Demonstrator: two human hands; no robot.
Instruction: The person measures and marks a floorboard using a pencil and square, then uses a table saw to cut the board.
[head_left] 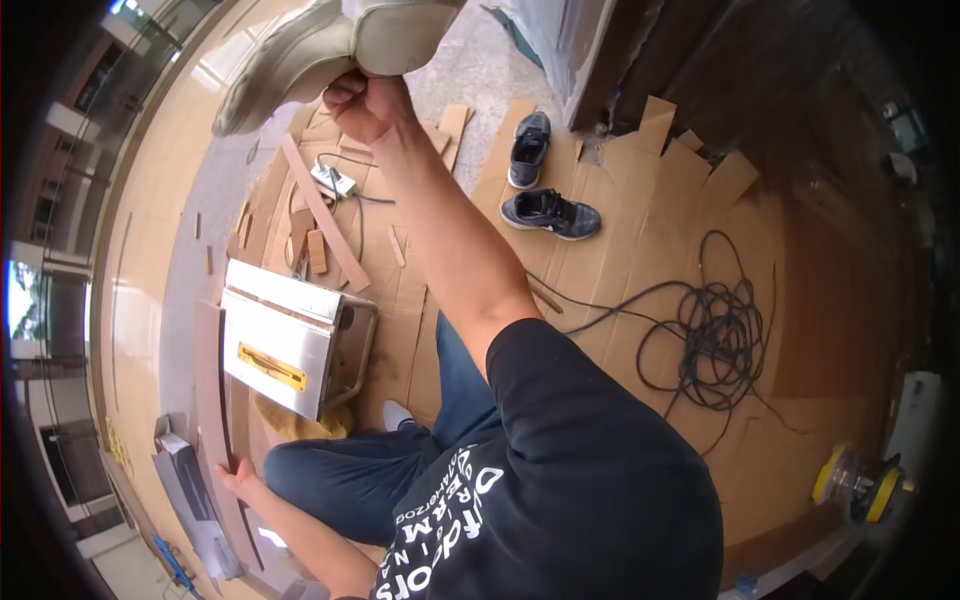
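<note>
Apparently gripped the brown plank [212, 385] with the left hand [240, 476] beside the table saw [285, 342], probably for steadiness; held the right hand [370, 107] curled against a cream object [402, 40], couldn't tell whether clasping.

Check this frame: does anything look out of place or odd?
Yes. The black cord lies in a loose tangle on the cardboard, at the right of the view, not neatly coiled. Wood offcuts are scattered untidily near the white power strip.
</note>
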